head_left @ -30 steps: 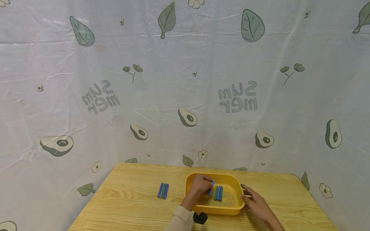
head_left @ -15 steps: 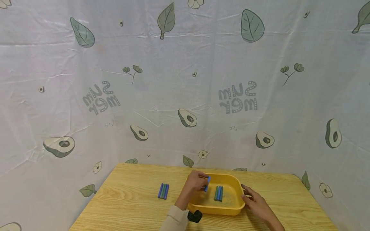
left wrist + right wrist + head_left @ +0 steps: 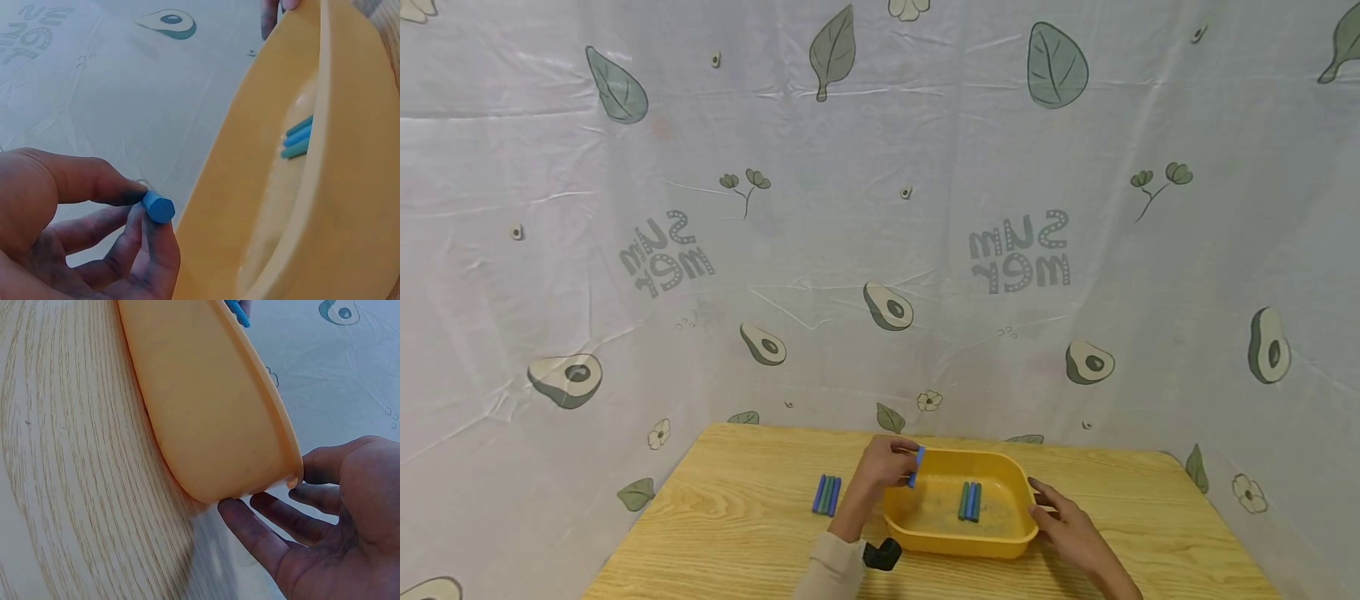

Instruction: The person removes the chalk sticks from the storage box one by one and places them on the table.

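Note:
My left hand pinches a blue chalk stick between thumb and fingertips, at the left end of a yellow plastic tray. In the left wrist view the six-sided end of this chalk stick faces the camera, and the fingertips are smudged dark. Inside the tray, three sticks, green and blue, lie side by side. At the tray's right end my right hand rests with fairly straight fingers and thumb against the rim and outer wall, as the right wrist view also shows of the hand.
To the left of the tray, several blue and green sticks lie in a row on the wooden table. Behind the table hangs a pale sheet with leaf and avocado prints. Dusty marks spot the tray's floor.
My left hand has lifted the blue chalk stick from inside the tray and moved left to the tray's left rim. The right hand stays at the tray's right end.

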A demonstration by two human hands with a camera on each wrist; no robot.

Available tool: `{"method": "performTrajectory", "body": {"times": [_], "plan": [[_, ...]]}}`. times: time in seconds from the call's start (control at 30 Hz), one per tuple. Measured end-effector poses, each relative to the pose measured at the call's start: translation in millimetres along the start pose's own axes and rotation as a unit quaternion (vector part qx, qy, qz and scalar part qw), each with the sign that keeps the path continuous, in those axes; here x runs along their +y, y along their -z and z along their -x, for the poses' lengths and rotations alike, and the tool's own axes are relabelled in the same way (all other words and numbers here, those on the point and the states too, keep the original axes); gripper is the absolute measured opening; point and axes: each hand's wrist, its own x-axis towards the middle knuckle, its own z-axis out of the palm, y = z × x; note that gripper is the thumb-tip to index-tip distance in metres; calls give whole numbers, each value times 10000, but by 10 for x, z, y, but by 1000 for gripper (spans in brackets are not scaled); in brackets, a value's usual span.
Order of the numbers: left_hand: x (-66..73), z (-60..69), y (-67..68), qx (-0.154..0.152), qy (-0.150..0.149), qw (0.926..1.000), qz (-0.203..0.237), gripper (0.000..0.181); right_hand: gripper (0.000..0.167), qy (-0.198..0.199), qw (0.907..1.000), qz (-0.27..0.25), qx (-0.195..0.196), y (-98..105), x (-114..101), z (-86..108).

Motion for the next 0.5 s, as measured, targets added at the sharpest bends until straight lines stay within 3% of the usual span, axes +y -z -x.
{"method": "performTrajectory", "body": {"times": [0.5], "plan": [[-59, 52, 245, 136, -80, 9998, -76, 33, 61, 34, 9999, -94, -84, 12, 0, 2]]}}
